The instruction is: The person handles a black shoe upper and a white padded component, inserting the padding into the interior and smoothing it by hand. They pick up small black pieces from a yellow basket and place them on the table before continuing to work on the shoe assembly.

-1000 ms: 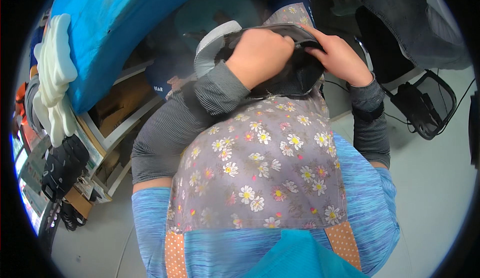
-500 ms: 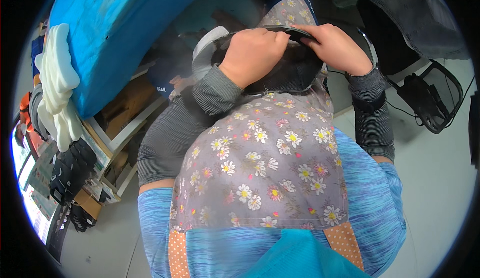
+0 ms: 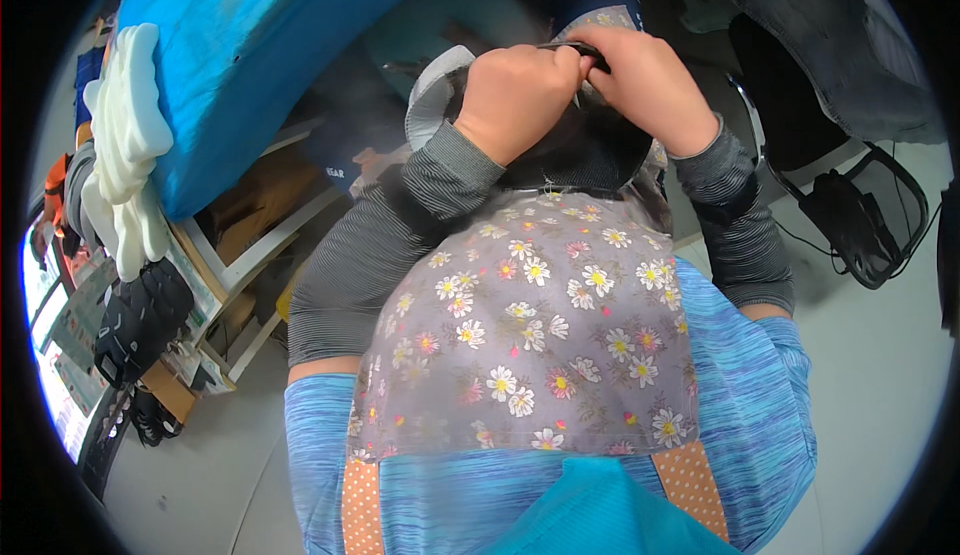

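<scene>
My left hand [image 3: 520, 100] is closed, its knuckles up, on the upper edge of a black fabric piece [image 3: 590, 155] that looks like a shoe upper. A pale grey curved band [image 3: 428, 100] sticks out at its left, beside my left wrist. My right hand [image 3: 645, 90] pinches the same edge, its fingertips meeting those of my left. The piece lies over my lap, against the flowered apron [image 3: 530, 325]. Its lower and far parts are partly hidden by my hands, and I cannot tell its full shape.
On the left stands a blue-covered surface [image 3: 250, 65]. Several white foam insoles [image 3: 130, 125] and dark shoes [image 3: 145, 320] sit beside it, near a white-framed shelf [image 3: 245, 265]. To the right are a black chair-like frame [image 3: 870, 215] with cables and a dark grey cloth [image 3: 850, 55].
My right hand has moved left and slightly up, closing in on my left hand. The opened edge between them is now drawn together. My view has shifted slightly.
</scene>
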Tool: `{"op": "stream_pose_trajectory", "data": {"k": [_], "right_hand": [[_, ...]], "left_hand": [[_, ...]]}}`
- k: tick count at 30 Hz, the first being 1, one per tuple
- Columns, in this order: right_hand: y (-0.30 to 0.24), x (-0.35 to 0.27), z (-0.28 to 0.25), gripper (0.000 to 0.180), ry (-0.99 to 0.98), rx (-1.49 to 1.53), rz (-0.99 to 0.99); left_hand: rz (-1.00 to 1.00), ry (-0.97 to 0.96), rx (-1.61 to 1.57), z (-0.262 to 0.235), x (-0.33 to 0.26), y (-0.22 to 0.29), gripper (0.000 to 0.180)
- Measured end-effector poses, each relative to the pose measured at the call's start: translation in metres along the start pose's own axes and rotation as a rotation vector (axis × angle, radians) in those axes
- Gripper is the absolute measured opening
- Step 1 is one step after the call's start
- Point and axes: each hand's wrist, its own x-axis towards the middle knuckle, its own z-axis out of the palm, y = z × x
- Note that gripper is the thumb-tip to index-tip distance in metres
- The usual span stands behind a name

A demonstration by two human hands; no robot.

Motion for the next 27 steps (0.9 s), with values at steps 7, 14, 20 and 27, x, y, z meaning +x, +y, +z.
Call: {"op": "stream_pose_trajectory", "data": {"k": [7, 14, 20, 27], "right_hand": [[0.007, -0.005, 0.0, 0.019, -0.04, -0.044, 0.032], [0.002, -0.002, -0.018, 0.019, -0.156, -0.143, -0.069], [0.017, -0.005, -0.005, 0.022, -0.11, 0.089, -0.03], [0.017, -0.009, -0.018, 0.026, -0.118, 0.084, 0.038]], "left_hand": [[-0.169, -0.16, -0.038, -0.009, -0.011, -0.001, 0.024], [-0.184, -0.109, -0.072, -0.013, -0.011, 0.001, 0.025], [-0.277, -0.163, 0.011, -0.026, -0.009, 0.011, 0.038], [-0.169, -0.287, 0.004, -0.026, -0.017, 0.029, 0.033]]}}
